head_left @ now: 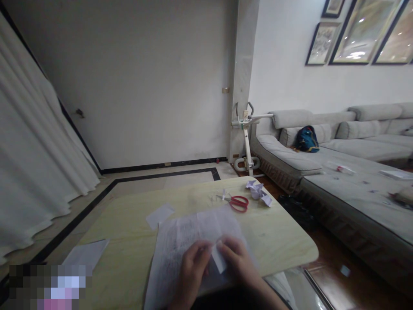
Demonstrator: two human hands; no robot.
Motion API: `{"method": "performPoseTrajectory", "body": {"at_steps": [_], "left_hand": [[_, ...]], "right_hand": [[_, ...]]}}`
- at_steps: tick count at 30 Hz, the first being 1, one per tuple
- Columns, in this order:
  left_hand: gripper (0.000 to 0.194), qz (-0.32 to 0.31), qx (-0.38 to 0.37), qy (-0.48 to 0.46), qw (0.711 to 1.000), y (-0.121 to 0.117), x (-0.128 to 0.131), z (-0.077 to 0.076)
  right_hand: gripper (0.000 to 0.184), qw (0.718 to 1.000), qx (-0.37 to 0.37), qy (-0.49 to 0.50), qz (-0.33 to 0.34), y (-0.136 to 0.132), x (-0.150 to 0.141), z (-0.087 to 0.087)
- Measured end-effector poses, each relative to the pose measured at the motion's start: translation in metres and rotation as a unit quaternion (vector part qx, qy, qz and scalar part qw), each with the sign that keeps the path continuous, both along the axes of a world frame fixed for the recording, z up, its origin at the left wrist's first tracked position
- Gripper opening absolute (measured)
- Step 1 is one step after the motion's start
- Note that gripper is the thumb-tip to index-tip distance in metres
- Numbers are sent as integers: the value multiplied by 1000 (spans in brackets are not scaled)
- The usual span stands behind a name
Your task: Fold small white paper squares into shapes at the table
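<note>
Left hand [193, 265] and right hand [237, 256] are pinching a white paper strip [219, 259], lower centre.
It is looking unfinished; creased papers [257, 192], right of centre, are seemingly lying already shaped, while how much is remaining is not showing.

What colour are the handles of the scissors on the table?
The scissors' handles are red, seen best in the head view.

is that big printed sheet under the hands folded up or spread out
Spread out: the printed sheet lies broad and open on the table, print facing up beside the left hand.
</note>
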State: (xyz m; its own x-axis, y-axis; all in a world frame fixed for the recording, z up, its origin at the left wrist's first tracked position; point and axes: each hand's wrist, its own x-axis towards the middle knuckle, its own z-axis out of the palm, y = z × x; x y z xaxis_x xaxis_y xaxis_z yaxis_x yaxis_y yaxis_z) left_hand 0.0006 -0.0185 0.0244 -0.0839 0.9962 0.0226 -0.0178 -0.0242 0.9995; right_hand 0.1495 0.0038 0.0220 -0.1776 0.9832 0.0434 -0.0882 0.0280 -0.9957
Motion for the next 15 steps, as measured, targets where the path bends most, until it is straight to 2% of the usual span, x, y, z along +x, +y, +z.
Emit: {"method": "performPoseTrajectory", "body": {"at_steps": [2, 7, 11, 15], "left_hand": [[40, 2, -2, 3, 1000, 0, 0, 1], [39, 57, -8, 17, 998, 0, 2, 0], [40, 80, -26, 28, 996, 2, 3, -6], [35, 63, -3, 38, 997, 4, 2, -10]], "right_hand": [[32, 1000, -5, 3, 8, 0, 0, 2], [30, 1000, 16, -19, -11, 0, -1, 5], [29, 994, 75, -65, -34, -1, -5, 3], [27, 977, 169, -113, -69, -5, -7, -3]]}}
